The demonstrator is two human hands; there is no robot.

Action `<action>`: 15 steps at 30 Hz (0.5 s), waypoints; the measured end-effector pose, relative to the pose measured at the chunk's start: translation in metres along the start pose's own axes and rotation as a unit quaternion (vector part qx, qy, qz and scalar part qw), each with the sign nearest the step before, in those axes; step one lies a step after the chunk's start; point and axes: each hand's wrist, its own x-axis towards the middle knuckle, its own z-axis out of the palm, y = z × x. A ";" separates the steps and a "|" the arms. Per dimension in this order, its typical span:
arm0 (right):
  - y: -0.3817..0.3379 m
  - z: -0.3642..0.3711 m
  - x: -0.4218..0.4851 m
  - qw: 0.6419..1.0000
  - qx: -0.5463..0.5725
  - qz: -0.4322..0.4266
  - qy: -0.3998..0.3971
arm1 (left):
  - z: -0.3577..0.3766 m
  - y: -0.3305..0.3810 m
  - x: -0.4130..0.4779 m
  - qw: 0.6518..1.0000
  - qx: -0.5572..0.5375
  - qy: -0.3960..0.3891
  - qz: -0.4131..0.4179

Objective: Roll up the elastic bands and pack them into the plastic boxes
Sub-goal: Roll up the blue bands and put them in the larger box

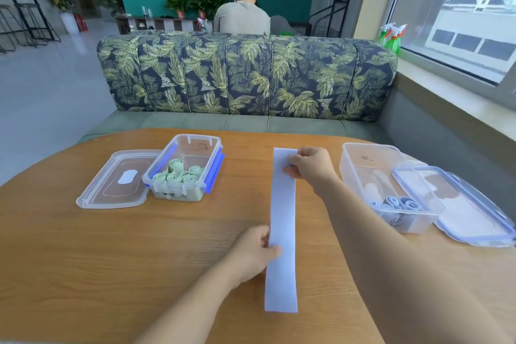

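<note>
Okay, band is laid out but not yet rolled. The lilac elastic band (282, 204) lies flat on the surface (83, 260), running 12 to 6. Right hand (310, 167) pinches its 12 o'clock end; left hand (251, 251) pinches its edge nearer 6. Next probably needs tight, straight rolling from one end. The box with lilac rolls (360, 165) is at 3, and there is bare wood on both sides.

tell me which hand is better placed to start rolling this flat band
Right, probably: the right hand pinches the far end of the band, where a roll can start; the left hand holds its edge partway along.
</note>
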 end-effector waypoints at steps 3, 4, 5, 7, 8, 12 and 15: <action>0.019 0.008 0.005 0.999 0.022 0.028 -0.008 | 0.000 -0.008 0.007 0.999 0.030 0.023 -0.019; 0.024 0.010 0.007 0.999 0.027 0.035 -0.012 | 0.001 -0.010 0.009 0.999 0.035 0.027 -0.024; 0.028 0.012 0.009 0.999 0.032 0.040 -0.015 | 0.002 -0.011 0.011 0.998 0.037 0.029 -0.028; 0.034 0.015 0.013 0.998 0.045 0.052 -0.017 | 0.002 -0.011 0.015 0.998 0.035 0.029 -0.036; 0.035 0.016 0.015 0.997 0.052 0.058 -0.016 | 0.002 -0.011 0.017 0.998 0.033 0.027 -0.040; 0.040 0.021 0.023 0.995 0.070 0.067 -0.035 | 0.000 -0.008 0.023 0.998 0.046 0.028 -0.043; 0.046 0.022 0.025 0.996 0.034 0.061 -0.053 | -0.001 -0.005 0.025 0.997 0.052 0.028 -0.044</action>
